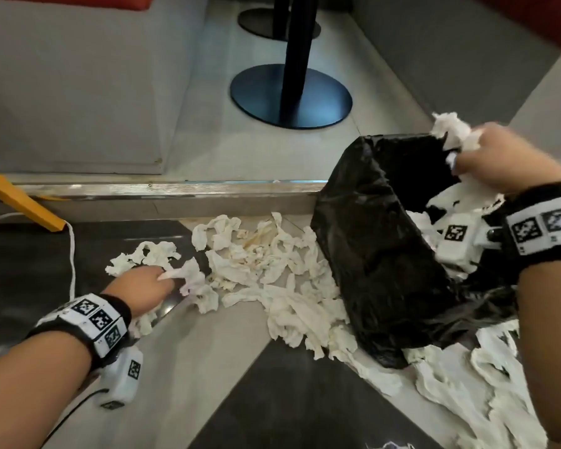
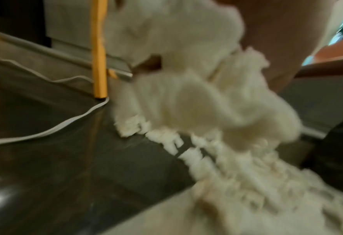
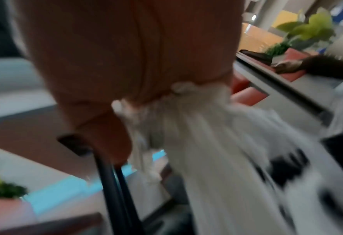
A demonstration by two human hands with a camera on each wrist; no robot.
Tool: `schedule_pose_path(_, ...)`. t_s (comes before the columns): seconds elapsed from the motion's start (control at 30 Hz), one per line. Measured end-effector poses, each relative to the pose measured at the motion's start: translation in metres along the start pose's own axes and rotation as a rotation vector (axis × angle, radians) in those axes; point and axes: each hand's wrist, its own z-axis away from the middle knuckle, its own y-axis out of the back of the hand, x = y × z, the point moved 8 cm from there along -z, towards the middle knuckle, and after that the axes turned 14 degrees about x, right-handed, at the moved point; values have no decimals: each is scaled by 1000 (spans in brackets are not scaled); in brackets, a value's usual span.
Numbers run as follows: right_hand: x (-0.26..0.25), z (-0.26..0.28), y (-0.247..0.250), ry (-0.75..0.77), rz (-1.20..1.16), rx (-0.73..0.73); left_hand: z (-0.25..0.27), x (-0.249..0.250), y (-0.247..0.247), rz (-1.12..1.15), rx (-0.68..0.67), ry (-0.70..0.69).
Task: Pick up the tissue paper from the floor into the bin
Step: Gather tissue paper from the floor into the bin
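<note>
Crumpled white tissue paper [image 1: 272,273] lies strewn over the floor in the head view, from the left hand to the bin. The bin [image 1: 370,247] is lined with a black bag, tilted, with tissue inside [image 1: 450,202]. My left hand [image 1: 149,286] is down on the floor at the pile's left end and grips a wad of tissue [image 1: 191,277]; the left wrist view shows that wad [image 2: 186,63] blurred under the fingers. My right hand [image 1: 493,157] holds a bunch of tissue [image 1: 454,131] over the bin's far rim; in the right wrist view the tissue [image 3: 196,127] hangs from the fingers.
A black table pole on a round base [image 1: 292,95] stands behind a raised metal-edged step [image 1: 175,187]. A yellow leg [image 1: 23,202] and a white cable [image 1: 72,254] lie at the left. More tissue [image 1: 467,377] lies beyond the bin at the right.
</note>
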Motion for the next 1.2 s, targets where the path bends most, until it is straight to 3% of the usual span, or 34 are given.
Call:
schedule_pose_path(0.07, 26, 13, -25, -36, 139, -170, -8, 31, 19, 48, -7, 0)
schedule_pose_path(0.13, 37, 12, -19, -61, 127, -186, -10, 68, 38, 212, -41, 17)
schedule_pose_path(0.23, 40, 1, 13, -36, 21, -64, -7, 147, 72, 455, -34, -23)
schedule_pose_path(0.33, 29, -4, 65, 17, -237, 143, -3, 253, 113, 679, 72, -184)
schedule_pose_path(0.4, 28, -4, 99, 27, -398, 264, 11, 334, 130, 629, 110, -374)
schedule_pose_path(0.5, 27, 7, 136, 74, -506, 380, 44, 428, 123, 543, 121, -554)
schedule_pose_path(0.6, 8, 19, 148, 107, -583, 427, 61, 464, 73, 292, -3, -700)
schedule_pose_path(0.7, -3, 32, 145, 137, -595, 457, 59, 458, 45, 188, -85, -814)
schedule_pose_path(0.8, -23, 42, 131, 169, -624, 429, 47, 426, 55, 248, 1, -861)
schedule_pose_path(0.9, -60, 50, 99, 212, -672, 352, 30, 363, 67, 270, 96, -842)
schedule_pose_path(0.97, -94, 61, 47, 246, -624, 151, 16, 305, 63, 155, 108, -813)
schedule_pose_path(1.07, -120, 106, -84, 316, -282, -392, -2, 195, 43, -89, 36, -702)
schedule_pose_path(1.13, -101, 154, -177, 411, 66, -681, -5, 123, 29, -208, -16, -623)
schedule_pose_path(1.2, -57, 197, -245, 390, 323, -840, -4, 61, 18, -265, -57, -546)
